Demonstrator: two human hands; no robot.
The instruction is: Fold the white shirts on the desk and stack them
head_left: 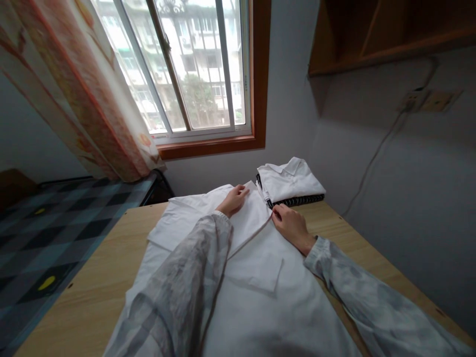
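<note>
A white shirt (pixel 260 297) lies spread over the wooden table, with a pocket showing on its front and a front edge running diagonally down it. At the far end, near the collar, my left hand (pixel 233 200) is closed on the cloth with bent fingers. To its right, my right hand (pixel 290 224) pinches the shirt's edge between thumb and fingers. Both forearms, in grey patterned sleeves, reach across the shirt and cover parts of it. Just beyond my right hand, a folded white shirt (pixel 292 179) rests on a black striped folded item (pixel 301 200).
The wooden table (pixel 96 277) meets the wall on the right. Behind it is a window (pixel 193 74) with a patterned curtain (pixel 85 89). A bed with a checked cover (pixel 48 238) stands left. A cable (pixel 375 153) hangs from a wall socket, below a wooden shelf (pixel 364 59).
</note>
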